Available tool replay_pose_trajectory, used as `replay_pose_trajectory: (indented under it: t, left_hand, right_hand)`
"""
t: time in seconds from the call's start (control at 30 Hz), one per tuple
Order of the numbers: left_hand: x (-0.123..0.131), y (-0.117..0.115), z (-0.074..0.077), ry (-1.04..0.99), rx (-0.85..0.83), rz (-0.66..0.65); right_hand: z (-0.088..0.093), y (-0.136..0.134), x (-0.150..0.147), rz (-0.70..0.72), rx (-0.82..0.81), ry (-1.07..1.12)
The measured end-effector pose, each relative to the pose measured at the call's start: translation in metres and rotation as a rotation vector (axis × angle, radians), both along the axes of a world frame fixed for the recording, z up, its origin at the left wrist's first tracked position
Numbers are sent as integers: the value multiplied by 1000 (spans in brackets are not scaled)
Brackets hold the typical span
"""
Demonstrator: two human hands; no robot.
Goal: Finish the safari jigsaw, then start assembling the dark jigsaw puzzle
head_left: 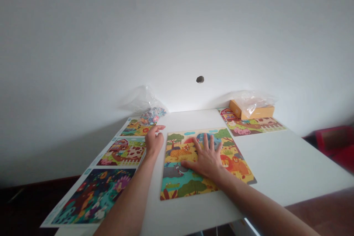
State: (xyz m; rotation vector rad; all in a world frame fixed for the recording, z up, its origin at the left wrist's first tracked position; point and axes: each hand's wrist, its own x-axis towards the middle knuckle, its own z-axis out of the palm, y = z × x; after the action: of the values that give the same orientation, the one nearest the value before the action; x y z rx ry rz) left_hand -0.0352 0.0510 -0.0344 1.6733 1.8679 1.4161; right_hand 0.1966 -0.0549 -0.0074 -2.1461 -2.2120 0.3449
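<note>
Clock centred on the puzzle, 12 = wall side. Flat, nearly square, multicoloured safari-animal puzzle (179, 153) sits mid-table on a smooth white tabletop (290, 158), slightly rotated. Right bare hand (206, 160) is on top of it, palm down, fingers splayed wide, fingertips toward 12, covering the middle and part of the blue elephant. Puzzle is directly under that hand; lions show at its 3, grey hippo at its 8.

Glossy white paper sheet with three printed scenes (116, 167) at 9, dark night scene nearest. Left bare hand (154, 141) at 10, just off the puzzle's far-left corner, over the sheet's right edge: fingers mostly curled, index stuck out toward 2. Can't tell if it's gripping anything.

Further out: clear plastic bag of small colourful pieces (153, 114) at 11, on the sheet's far end. Yellow cardboard box (260, 112) at 1, clear crinkled plastic (250, 99) over it, standing on a colourful farm picture (257, 127). White wall (177, 44) behind, dark hole (200, 79) at 12.
</note>
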Motion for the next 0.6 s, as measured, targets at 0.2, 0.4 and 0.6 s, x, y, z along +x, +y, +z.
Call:
replay_pose_trajectory:
  t: [0.2, 0.4, 0.6]
  left_hand:
    - [1, 1, 2, -19, 1, 10]
    - [0, 2, 1, -23, -11, 13]
    - [1, 2, 0, -2, -13, -14]
  right_hand:
    - [-4, -21, 1, -38, 34, -6]
    - [-8, -33, 1, -73, 47, -18]
    - [-5, -36, 1, -74, 41, -15]
